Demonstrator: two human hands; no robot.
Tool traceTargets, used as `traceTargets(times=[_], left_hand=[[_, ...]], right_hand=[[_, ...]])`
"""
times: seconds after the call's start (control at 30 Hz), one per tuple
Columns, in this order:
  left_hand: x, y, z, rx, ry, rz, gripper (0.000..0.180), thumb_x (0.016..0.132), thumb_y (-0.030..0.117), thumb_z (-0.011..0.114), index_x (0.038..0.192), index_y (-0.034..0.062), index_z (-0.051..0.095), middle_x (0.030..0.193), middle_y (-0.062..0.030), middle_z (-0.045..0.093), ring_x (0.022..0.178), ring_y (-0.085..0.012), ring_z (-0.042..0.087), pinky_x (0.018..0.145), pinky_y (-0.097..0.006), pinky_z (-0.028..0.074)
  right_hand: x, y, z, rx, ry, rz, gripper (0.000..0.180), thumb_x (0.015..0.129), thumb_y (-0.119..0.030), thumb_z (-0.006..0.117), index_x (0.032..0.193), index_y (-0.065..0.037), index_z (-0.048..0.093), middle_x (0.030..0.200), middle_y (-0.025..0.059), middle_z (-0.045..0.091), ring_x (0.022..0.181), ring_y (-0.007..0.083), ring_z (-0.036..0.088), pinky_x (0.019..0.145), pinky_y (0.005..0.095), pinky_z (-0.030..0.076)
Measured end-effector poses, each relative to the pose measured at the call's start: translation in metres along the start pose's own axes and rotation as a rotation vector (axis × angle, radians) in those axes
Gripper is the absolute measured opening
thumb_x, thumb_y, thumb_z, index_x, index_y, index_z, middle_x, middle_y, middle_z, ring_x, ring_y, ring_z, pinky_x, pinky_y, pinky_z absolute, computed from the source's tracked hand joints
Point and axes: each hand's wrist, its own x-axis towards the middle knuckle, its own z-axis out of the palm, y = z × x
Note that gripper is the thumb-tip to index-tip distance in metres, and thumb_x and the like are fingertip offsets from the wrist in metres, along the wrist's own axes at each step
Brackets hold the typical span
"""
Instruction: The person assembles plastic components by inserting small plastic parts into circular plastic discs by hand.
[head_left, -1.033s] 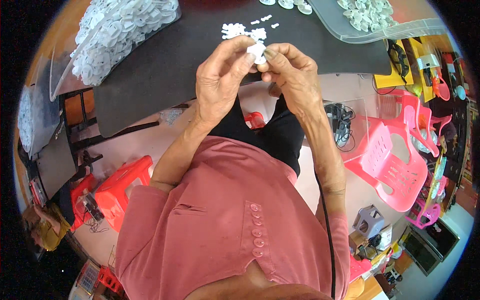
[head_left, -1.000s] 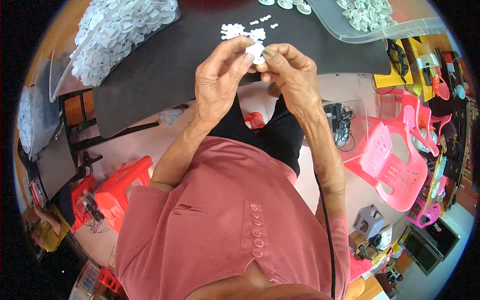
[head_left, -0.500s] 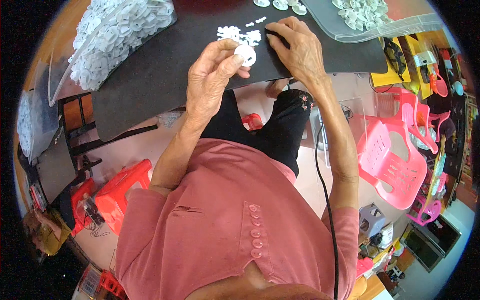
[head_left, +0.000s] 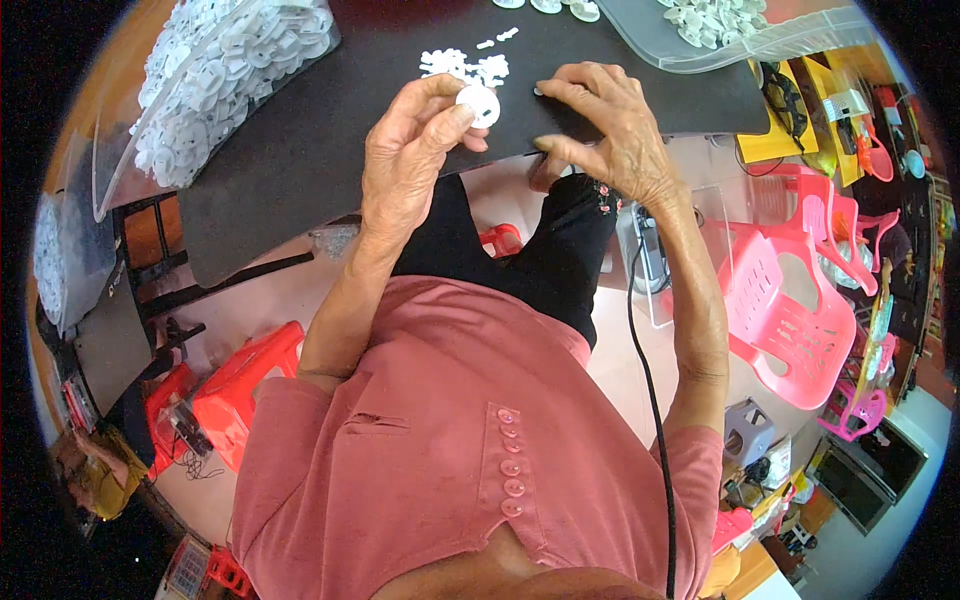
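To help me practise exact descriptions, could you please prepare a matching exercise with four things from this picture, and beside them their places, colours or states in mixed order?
Column 1
1. White disc
2. Right hand
3. Heap of small white pieces
4. Trousers

Column 2
A. Black
B. On the dark table
C. Held in the left hand
D. Thumb and forefinger apart

Pairs: 1-C, 2-D, 3-B, 4-A
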Motion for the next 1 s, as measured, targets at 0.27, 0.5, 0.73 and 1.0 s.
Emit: traceTargets(times=[0.27, 0.5, 0.73, 1.0], left_hand=[[-0.001, 0.000, 0.001, 0.035, -0.019, 0.006, 0.030, 0.092, 0.010, 0.063, 0.119, -0.0003, 0.056, 0.106, -0.0145, 0.066, 0.084, -0.0153, 0.066, 0.073, -0.027, 0.056], [0.000, 0.000, 0.002, 0.058, 0.004, 0.000, 0.030, 0.092, 0.012, 0.064, 0.118, -0.0006, 0.056, 0.105, -0.0139, 0.066, 0.082, -0.0147, 0.066, 0.072, -0.027, 0.055], [-0.002, 0.001, 0.003, 0.086, 0.001, 0.011, 0.030, 0.091, 0.012, 0.064, 0.118, -0.0006, 0.057, 0.104, -0.0137, 0.066, 0.081, -0.0143, 0.066, 0.073, -0.027, 0.055], [0.000, -0.001, 0.002, 0.109, -0.004, 0.010, 0.030, 0.092, 0.012, 0.064, 0.118, -0.0005, 0.057, 0.104, -0.0137, 0.066, 0.081, -0.0143, 0.066, 0.073, -0.027, 0.056]], right_hand=[[-0.016, -0.008, 0.010, -0.046, 0.069, -0.050, 0.051, 0.072, -0.039, 0.075, 0.114, -0.012, 0.065, 0.112, 0.0064, 0.059, 0.105, 0.0257, 0.052, 0.090, 0.0398, 0.039], [-0.020, -0.017, 0.012, 0.024, 0.135, 0.007, 0.049, 0.069, -0.034, 0.078, 0.112, -0.012, 0.066, 0.110, 0.0061, 0.059, 0.103, 0.0251, 0.053, 0.090, 0.0399, 0.040], [-0.015, -0.039, 0.018, -0.071, 0.127, 0.020, 0.044, 0.069, -0.029, 0.078, 0.106, -0.009, 0.065, 0.107, 0.0055, 0.060, 0.102, 0.0244, 0.054, 0.090, 0.0403, 0.040], [-0.021, -0.024, 0.014, 0.141, 0.135, 0.027, 0.035, 0.074, -0.025, 0.076, 0.104, -0.010, 0.065, 0.112, 0.0043, 0.062, 0.106, 0.0251, 0.056, 0.092, 0.0393, 0.041]])
